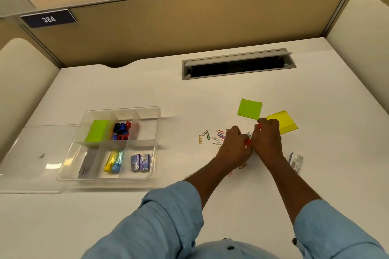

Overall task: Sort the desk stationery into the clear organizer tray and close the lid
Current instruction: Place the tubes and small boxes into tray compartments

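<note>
Both hands meet over a scatter of coloured paper clips [212, 135] right of centre on the white desk. My left hand [235, 145] is curled over the clips, with something red at its fingertips. My right hand [267, 136] pinches a small red item, likely a clip. Beyond them lie a green sticky pad [249, 108] and a yellow sticky pad [286, 124]. A small staple box [295, 161] sits to the right. The clear organizer tray [147, 176] stands at the left, holding a green pad, sharpeners, an eraser, highlighters and two staple boxes.
The tray's clear lid [27, 157] lies flat on the desk to the left of the tray. A grey cable slot [237, 65] is set into the desk at the back. Beige partition walls enclose the desk on three sides.
</note>
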`<state>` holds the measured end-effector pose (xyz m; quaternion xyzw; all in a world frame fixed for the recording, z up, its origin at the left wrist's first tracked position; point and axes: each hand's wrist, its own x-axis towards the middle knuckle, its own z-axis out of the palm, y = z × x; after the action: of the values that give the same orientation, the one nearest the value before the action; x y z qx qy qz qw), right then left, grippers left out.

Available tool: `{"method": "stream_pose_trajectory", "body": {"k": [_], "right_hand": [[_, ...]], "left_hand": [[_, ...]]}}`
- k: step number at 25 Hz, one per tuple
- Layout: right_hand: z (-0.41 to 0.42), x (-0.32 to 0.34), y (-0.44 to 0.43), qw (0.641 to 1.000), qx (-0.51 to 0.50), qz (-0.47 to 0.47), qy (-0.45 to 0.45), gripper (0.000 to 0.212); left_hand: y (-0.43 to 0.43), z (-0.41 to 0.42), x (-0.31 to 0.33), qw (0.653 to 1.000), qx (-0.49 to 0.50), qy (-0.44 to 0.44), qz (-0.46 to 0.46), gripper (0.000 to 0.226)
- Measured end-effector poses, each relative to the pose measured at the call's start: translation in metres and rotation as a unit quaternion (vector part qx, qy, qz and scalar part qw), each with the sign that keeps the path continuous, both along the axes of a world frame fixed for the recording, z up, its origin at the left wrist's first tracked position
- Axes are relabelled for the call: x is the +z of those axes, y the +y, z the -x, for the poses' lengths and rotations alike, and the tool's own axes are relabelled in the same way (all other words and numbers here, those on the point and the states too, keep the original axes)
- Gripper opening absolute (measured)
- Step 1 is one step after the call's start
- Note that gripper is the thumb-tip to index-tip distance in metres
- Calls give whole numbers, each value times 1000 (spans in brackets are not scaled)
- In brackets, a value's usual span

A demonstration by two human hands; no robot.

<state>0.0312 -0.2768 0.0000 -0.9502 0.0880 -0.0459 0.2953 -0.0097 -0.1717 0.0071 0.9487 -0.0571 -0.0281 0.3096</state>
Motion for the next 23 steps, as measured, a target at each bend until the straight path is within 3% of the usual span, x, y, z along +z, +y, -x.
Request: {"method": "stream_pose_trajectory", "body": {"k": [4,7,11,14,18,23], "right_hand": [[7,10,21,995,18,-97,25,17],[9,14,52,998,24,-57,-1,19],[17,27,107,992,70,-102,-21,15],[34,39,161,980,153,-122,-30,21],[62,49,237,966,217,-143,-17,20],[78,57,318,957,271,-101,-2,24]], "left_hand": [[25,0,19,996,77,-8,43,22],[58,3,35,990,124,-25,61,18],[111,13,49,973,200,-45,108,28],[164,20,51,970,223,-74,60,34],[237,33,52,951,293,-76,61,28],[317,54,56,942,328,-65,35,25]]}}
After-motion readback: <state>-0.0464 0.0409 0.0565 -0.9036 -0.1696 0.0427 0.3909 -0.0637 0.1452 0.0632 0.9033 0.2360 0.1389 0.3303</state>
